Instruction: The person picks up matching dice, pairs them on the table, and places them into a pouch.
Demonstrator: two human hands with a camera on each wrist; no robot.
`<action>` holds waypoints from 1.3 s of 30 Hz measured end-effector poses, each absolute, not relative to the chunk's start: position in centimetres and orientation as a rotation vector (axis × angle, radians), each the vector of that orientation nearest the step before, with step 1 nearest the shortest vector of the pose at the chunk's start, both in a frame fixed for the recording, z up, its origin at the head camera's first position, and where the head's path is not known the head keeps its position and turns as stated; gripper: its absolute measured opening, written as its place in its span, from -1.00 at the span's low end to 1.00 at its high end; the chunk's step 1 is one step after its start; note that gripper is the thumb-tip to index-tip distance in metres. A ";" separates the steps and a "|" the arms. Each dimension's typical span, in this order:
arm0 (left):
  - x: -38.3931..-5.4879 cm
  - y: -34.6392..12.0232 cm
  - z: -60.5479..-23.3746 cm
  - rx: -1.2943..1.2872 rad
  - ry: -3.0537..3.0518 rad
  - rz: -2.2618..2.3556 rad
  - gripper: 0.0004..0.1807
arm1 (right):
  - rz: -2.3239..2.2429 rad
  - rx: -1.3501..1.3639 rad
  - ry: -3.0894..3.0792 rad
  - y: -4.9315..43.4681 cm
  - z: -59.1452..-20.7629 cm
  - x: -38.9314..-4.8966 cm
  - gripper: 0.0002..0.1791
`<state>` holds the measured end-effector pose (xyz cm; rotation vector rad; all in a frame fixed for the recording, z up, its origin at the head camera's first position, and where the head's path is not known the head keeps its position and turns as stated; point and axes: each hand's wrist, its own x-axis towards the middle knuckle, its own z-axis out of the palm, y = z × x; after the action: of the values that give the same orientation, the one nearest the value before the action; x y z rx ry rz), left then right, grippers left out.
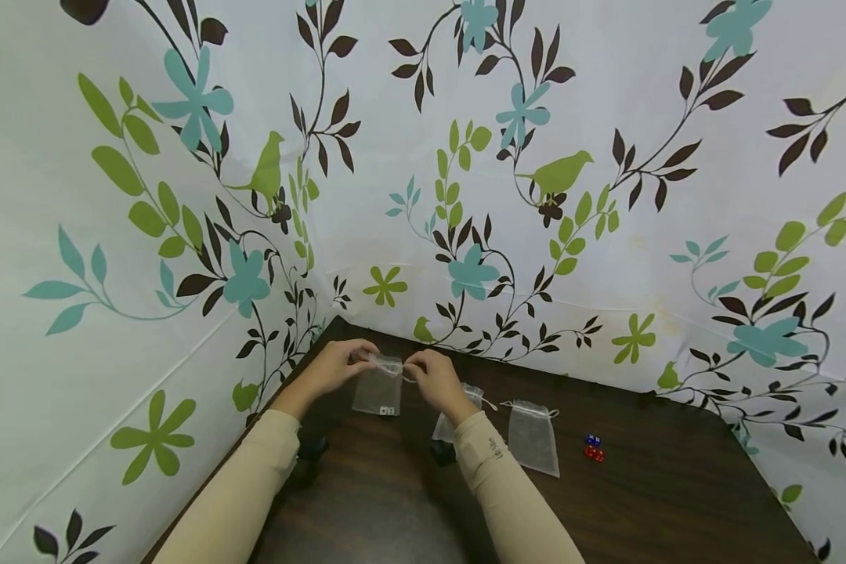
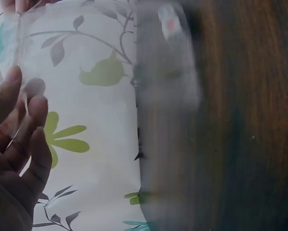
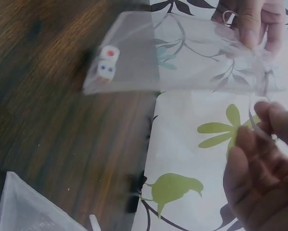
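Observation:
A sheer white drawstring pouch [image 1: 375,392] hangs between the two hands above the table. Two white dice [image 3: 107,62] lie in its bottom corner; one shows a red dot, the other blue dots. My left hand [image 1: 338,365] pinches the pouch near its gathered top. Between thumb and fingers, my right hand [image 1: 433,379] holds the thin white drawstring [image 3: 254,115] at the other side of the top. In the left wrist view the pouch [image 2: 168,72] is blurred, and the right hand shows only as fingertips at the upper edge.
A second sheer pouch [image 1: 447,427] lies partly hidden behind the right forearm. Right of it a third pouch [image 1: 533,440] lies flat. Farther right on the dark wooden table [image 1: 648,486] are blue dice [image 1: 592,440] and red dice [image 1: 594,453]. A patterned curtain [image 1: 395,196] stands behind the table.

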<state>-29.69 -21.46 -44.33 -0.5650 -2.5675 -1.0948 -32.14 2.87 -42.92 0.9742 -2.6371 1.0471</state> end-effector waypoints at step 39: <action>-30.0 -23.3 -45.7 -0.612 -2.560 -0.667 -0.93 | 1.117 0.899 -2.665 3.8 -44.0 -34.2 -0.90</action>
<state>-30.01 -23.34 -45.70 -0.6124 -2.5596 -0.6668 -34.15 3.82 -43.97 0.8989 -2.6651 1.1173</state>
